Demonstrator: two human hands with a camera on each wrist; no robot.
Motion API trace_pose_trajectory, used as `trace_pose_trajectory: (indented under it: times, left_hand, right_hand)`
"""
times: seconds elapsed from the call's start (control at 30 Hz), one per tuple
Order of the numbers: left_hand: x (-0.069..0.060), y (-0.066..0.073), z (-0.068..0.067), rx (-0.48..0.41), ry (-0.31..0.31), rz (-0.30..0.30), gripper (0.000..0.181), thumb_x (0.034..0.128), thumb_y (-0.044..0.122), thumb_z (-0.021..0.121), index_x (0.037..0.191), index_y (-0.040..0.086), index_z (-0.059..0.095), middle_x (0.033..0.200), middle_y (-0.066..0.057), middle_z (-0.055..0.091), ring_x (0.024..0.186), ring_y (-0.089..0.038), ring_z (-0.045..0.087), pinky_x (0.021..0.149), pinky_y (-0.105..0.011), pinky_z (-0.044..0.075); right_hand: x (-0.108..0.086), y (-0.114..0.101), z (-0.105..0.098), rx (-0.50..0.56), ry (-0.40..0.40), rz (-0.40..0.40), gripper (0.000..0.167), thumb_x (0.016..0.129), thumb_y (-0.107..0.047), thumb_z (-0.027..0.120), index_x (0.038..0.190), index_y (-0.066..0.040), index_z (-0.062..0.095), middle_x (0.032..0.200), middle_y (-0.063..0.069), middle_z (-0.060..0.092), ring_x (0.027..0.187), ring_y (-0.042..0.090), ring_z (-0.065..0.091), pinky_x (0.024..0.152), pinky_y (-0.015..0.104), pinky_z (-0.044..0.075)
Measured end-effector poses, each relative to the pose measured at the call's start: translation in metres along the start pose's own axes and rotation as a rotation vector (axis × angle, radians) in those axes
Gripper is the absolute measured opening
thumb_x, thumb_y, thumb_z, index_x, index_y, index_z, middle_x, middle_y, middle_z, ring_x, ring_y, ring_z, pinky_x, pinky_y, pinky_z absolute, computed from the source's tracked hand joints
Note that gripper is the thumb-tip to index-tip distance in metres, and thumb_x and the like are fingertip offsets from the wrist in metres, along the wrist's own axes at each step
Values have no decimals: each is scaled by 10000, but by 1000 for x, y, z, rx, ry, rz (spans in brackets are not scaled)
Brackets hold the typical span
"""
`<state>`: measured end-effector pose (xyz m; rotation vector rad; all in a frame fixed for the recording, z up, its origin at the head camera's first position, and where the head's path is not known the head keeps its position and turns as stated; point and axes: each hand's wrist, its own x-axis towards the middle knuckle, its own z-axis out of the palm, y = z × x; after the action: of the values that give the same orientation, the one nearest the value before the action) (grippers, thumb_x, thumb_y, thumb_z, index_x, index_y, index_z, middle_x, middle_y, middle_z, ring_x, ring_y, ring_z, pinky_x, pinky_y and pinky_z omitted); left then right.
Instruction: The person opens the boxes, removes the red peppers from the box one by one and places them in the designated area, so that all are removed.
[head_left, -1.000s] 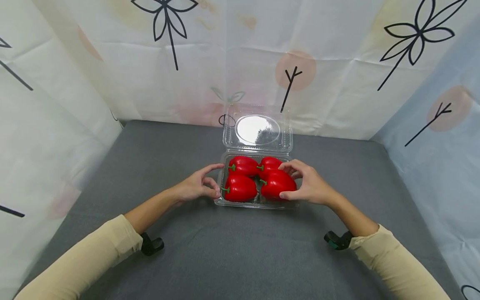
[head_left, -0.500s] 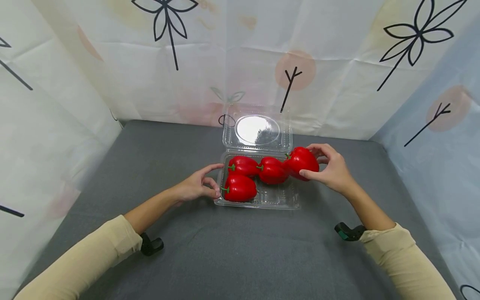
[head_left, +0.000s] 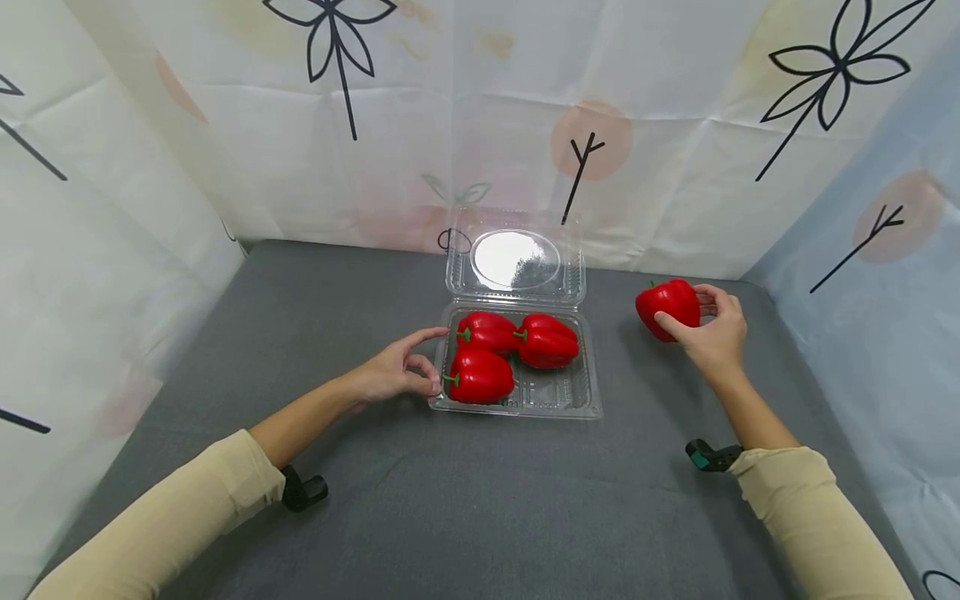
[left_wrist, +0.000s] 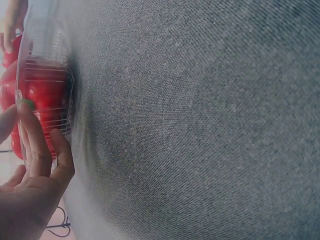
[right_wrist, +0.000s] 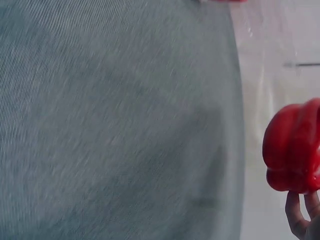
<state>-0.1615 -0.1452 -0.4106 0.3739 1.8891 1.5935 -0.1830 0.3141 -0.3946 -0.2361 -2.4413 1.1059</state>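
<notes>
A red bell pepper with a green stem is gripped between the thumb and fingers of my right hand, above the table to the right of the clear plastic container. In the right wrist view, the same bell pepper shows at the right edge, fingertips under it. Three more red peppers lie in the container: one at back left, one at back right, one at front left. My left hand pinches the container's left rim; the left wrist view shows thumb and finger on the rim.
The container's hinged lid stands raised at the back, close to the patterned cloth backdrop. Grey cloth covers the table. More cloth hangs along the left and right sides.
My right hand has lifted the front-right bell pepper out of the container and carried it right and back. My left hand has stayed at the rim.
</notes>
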Motion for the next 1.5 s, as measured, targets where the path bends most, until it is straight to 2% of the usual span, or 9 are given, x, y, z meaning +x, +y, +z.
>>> trace_pose_trajectory:
  times: [0.17, 0.3, 0.47, 0.6, 0.87, 1.03, 1.2, 1.37, 1.5]
  left_hand:
    - [0, -1, -1, -3, 4, -4, 856, 893, 18, 701, 1573, 204, 216, 905, -113, 644, 840, -270, 674, 866, -386, 537]
    - [0, -1, -1, -5, 2, -1, 858, 892, 22, 704, 1574, 201, 215, 904, -115, 643, 838, -270, 674, 868, -387, 536]
    - [0, -1, -1, -7, 3, 1, 861, 888, 18, 706, 1573, 204, 218, 900, -111, 638, 836, -266, 672, 865, -387, 537]
    - [0, -1, -1, -7, 4, 0, 864, 887, 15, 706, 1573, 201, 215, 900, -114, 635, 837, -266, 672, 864, -384, 537]
    - [0, 0, -1, -13, 6, -6, 863, 889, 21, 708, 1573, 206, 215, 902, -116, 634, 840, -269, 676, 869, -383, 537]
    - [0, 0, 0, -14, 6, -13, 858, 892, 21, 706, 1571, 213, 218, 904, -113, 641, 846, -270, 674, 871, -386, 535]
    - [0, 0, 0, -12, 6, -4, 855, 894, 20, 701, 1574, 204, 215, 900, -112, 643, 856, -272, 672, 869, -386, 537]
    - [0, 0, 0, -11, 5, -3, 855, 891, 16, 702, 1572, 208, 220, 899, -110, 640, 858, -268, 671, 866, -386, 541]
    - [0, 0, 0, -12, 8, -10, 856, 889, 15, 702, 1570, 211, 221, 900, -113, 638, 844, -266, 672, 863, -385, 540]
  right_hand:
    - [3, 14, -4, -45, 16, 120, 627, 842, -283, 757, 1373, -50, 518, 1286, 131, 495, 1081, 141, 428, 789, 234, 396]
    - [3, 24, -8, -68, 21, 184, 646, 858, -316, 738, 1396, -54, 496, 1318, 128, 478, 1123, 185, 433, 834, 296, 411]
    - [2, 36, -12, -115, -25, 230, 667, 883, -328, 705, 1424, -21, 463, 1362, 188, 457, 1206, 291, 430, 866, 399, 437]
    - [4, 42, -14, -143, -60, 244, 676, 901, -343, 679, 1442, -11, 447, 1375, 215, 449, 1227, 336, 433, 872, 433, 442]
    - [4, 42, -15, -193, -88, 206, 698, 916, -352, 658, 1455, 24, 423, 1371, 260, 435, 1243, 398, 416, 924, 540, 431]
    - [2, 39, -10, -238, -60, 169, 764, 897, -358, 665, 1514, -31, 356, 1448, 242, 379, 1334, 388, 351, 1008, 622, 358]
    - [2, 28, -4, -226, -30, 102, 762, 886, -354, 676, 1523, -85, 356, 1487, 227, 349, 1375, 388, 308, 1035, 645, 282]
    - [-2, 9, 1, -174, -41, 35, 757, 874, -332, 720, 1516, -135, 371, 1481, 194, 357, 1352, 374, 346, 1003, 642, 379]
    - [-5, -5, 7, -96, -100, -82, 754, 865, -256, 757, 1505, -105, 388, 1465, 198, 385, 1298, 404, 409, 945, 652, 432]
